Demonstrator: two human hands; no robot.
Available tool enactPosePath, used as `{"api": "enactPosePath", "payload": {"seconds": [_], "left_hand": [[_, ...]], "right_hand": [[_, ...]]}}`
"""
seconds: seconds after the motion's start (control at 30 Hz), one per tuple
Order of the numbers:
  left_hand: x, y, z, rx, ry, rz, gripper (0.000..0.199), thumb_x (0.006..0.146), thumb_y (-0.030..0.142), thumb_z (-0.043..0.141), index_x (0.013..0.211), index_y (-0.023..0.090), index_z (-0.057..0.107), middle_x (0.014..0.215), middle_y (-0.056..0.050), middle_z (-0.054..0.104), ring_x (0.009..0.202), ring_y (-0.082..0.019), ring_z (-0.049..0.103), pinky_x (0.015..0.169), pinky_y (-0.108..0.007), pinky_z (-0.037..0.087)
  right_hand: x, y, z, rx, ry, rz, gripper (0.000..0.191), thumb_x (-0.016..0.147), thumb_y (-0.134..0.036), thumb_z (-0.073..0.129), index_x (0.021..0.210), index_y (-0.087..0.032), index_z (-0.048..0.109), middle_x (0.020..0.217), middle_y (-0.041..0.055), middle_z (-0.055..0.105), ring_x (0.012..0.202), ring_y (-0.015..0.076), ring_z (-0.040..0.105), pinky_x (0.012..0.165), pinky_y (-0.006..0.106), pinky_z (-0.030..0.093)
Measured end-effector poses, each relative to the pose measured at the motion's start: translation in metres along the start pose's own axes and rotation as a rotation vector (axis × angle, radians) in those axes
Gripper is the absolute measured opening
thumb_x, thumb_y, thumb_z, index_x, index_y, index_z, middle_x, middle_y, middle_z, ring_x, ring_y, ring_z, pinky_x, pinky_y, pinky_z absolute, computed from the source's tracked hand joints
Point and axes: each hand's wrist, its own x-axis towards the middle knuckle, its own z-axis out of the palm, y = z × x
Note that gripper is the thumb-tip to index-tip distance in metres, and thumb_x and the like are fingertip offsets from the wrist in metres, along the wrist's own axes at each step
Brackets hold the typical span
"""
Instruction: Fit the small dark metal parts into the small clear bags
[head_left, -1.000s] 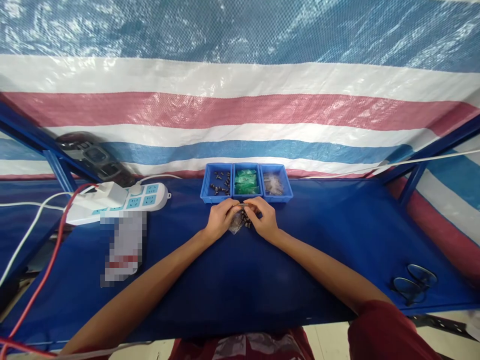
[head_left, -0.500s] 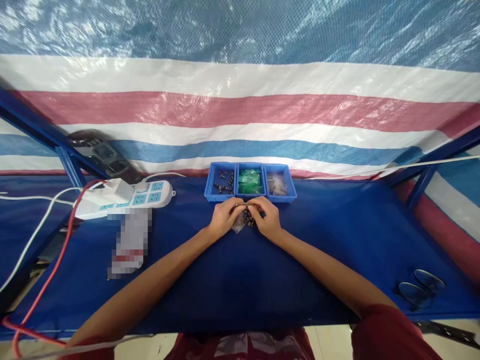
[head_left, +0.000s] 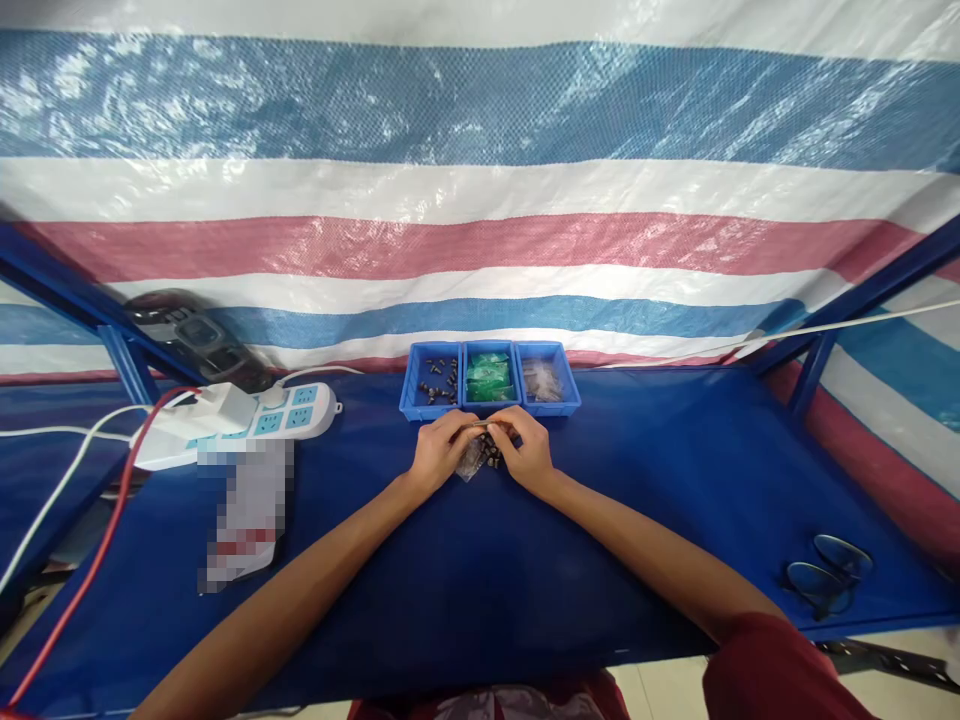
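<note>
Blue bins, 3, hold screws, green packets, translucent pieces.

Three bins, one left hand, one right hand.
One thin piece, one clear bag, one power strip, one pair of glasses, one red cable. Several screws, too small for exact counting; green packets overlap, at least two.

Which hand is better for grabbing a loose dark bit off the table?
Probably the right hand: the dark metal parts lie nearer it, with the plastic bag between them and the left hand. Both seem to pinch a thin piece, though.
</note>
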Motion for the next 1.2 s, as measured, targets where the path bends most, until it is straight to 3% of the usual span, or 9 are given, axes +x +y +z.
{"api": "enactPosePath", "payload": {"seconds": [0.13, 0.53, 0.83, 1.03, 1.2], "left_hand": [[-0.0001, 0.0004, -0.0014, 0.015, 0.001, 0.035, 0.018, 0.089, 0.031, 0.053, 0.087, 0.017, 0.064, 0.078, -0.003, 0.067, 0.071, -0.014, 0.063, 0.067, -0.023, 0.048], [0.0007, 0.0036, -0.0026, 0.030, -0.073, -0.069, 0.027, 0.093, 0.031, 0.044, 0.082, 0.015, 0.062, 0.072, -0.002, 0.065, 0.065, -0.011, 0.061, 0.061, -0.021, 0.043], [0.0004, 0.0069, -0.0029, 0.007, -0.097, -0.137, 0.034, 0.094, 0.034, 0.042, 0.072, 0.015, 0.061, 0.063, -0.001, 0.062, 0.059, -0.010, 0.057, 0.059, -0.021, 0.041], [0.0011, 0.0064, -0.0054, 0.008, -0.094, -0.112, 0.029, 0.093, 0.034, 0.042, 0.083, 0.016, 0.062, 0.066, 0.000, 0.064, 0.060, -0.010, 0.058, 0.059, -0.020, 0.043], [0.0005, 0.0043, -0.0037, 0.035, -0.098, -0.072, 0.030, 0.085, 0.044, 0.054, 0.091, 0.016, 0.063, 0.072, 0.000, 0.067, 0.059, -0.011, 0.059, 0.058, -0.021, 0.045]], "right_hand": [[-0.0008, 0.0017, 0.0006, -0.015, -0.004, -0.022, 0.017, 0.092, -0.028, 0.047, 0.090, -0.018, 0.061, 0.080, 0.0042, 0.060, 0.065, 0.0134, 0.054, 0.060, 0.027, 0.046], [-0.0014, 0.0060, -0.0003, -0.014, -0.011, -0.067, 0.024, 0.093, -0.027, 0.046, 0.111, -0.022, 0.060, 0.083, 0.0042, 0.061, 0.065, 0.0138, 0.056, 0.060, 0.027, 0.050], [-0.0047, 0.0078, 0.0009, 0.001, -0.023, -0.058, 0.024, 0.090, -0.029, 0.052, 0.110, -0.021, 0.062, 0.088, 0.0049, 0.062, 0.064, 0.0125, 0.056, 0.061, 0.027, 0.052], [-0.0027, 0.0063, 0.0020, 0.010, 0.011, -0.057, 0.021, 0.092, -0.029, 0.050, 0.104, -0.020, 0.063, 0.088, 0.0056, 0.064, 0.066, 0.0131, 0.058, 0.062, 0.027, 0.052], [-0.0014, 0.0032, -0.0013, 0.007, 0.004, -0.022, 0.018, 0.091, -0.029, 0.050, 0.097, -0.019, 0.064, 0.085, 0.0047, 0.064, 0.068, 0.0136, 0.058, 0.064, 0.027, 0.050]]}}
